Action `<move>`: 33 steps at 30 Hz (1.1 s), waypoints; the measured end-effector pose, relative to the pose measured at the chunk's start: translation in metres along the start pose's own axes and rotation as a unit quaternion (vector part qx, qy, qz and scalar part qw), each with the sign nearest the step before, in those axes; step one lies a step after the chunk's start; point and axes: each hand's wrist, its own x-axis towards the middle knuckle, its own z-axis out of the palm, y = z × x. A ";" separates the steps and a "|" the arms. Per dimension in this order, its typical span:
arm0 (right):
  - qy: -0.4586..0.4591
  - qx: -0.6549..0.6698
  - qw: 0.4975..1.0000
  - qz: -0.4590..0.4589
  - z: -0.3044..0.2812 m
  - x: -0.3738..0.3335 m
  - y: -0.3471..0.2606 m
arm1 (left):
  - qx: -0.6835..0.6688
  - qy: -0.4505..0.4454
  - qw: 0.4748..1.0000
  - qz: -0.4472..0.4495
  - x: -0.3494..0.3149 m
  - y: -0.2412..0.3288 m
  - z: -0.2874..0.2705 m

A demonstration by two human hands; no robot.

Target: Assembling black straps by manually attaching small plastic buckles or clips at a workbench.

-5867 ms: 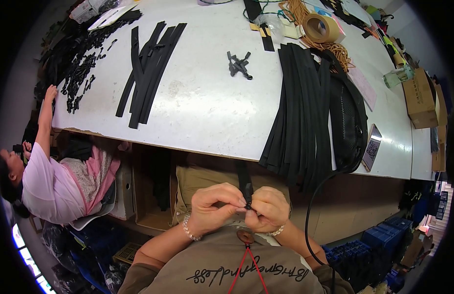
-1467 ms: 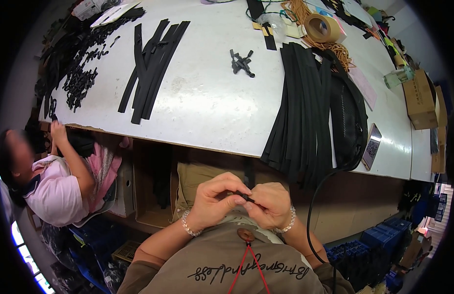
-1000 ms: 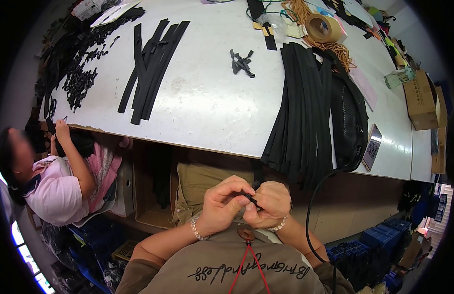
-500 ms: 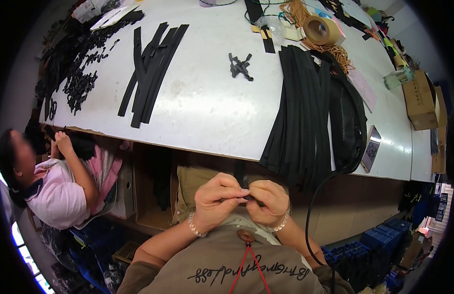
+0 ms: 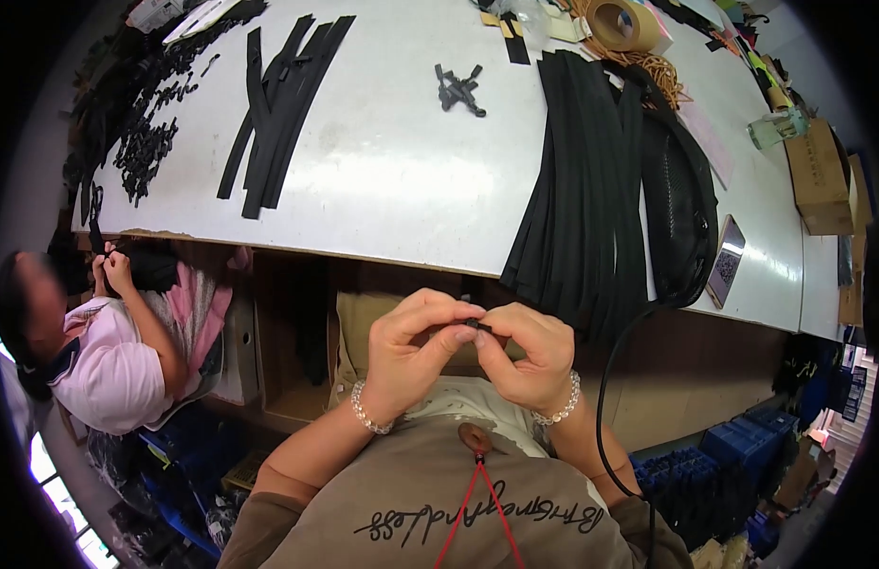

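In front of my chest, short of the table edge, my left hand (image 5: 407, 349) and my right hand (image 5: 529, 357) meet at the fingertips. Both pinch a small black piece (image 5: 473, 323), mostly covered by fingers, so its exact kind does not show. Beyond them on the white table (image 5: 392, 190) lies a little heap of black pulls (image 5: 460, 92). Long black strips, like zipper tape (image 5: 582, 190), hang over the edge to the right of my hands. More black strips (image 5: 278, 119) lie crossed at the left.
A co-worker (image 5: 108, 365) sits at the left, hands at the table edge near scattered black pulls (image 5: 144, 156). To the right are a black mesh bag (image 5: 681, 199), a phone-like slab (image 5: 727, 261), a tape roll (image 5: 622, 24) and a carton (image 5: 819, 180). A black cable (image 5: 603, 408) hangs beside my right arm.
The table has shifted upward in the picture. Both hands are a little higher, their wrists farther apart, with the fingertips still together on the small black piece. The co-worker's hands have moved slightly.
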 end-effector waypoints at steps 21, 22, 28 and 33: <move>0.058 0.004 0.981 -0.187 0.010 0.000 0.016 | 0.072 -0.010 0.990 0.124 -0.003 0.000 0.002; 0.057 0.003 0.981 -0.187 0.011 0.000 0.017 | 0.074 -0.009 0.989 0.131 -0.003 -0.001 0.001; 0.054 -0.011 0.980 -0.191 0.012 -0.003 0.018 | 0.084 -0.011 0.986 0.145 -0.003 -0.002 0.000; 0.069 -0.003 0.980 -0.188 0.013 -0.003 0.019 | 0.082 -0.006 0.988 0.134 -0.004 0.000 -0.001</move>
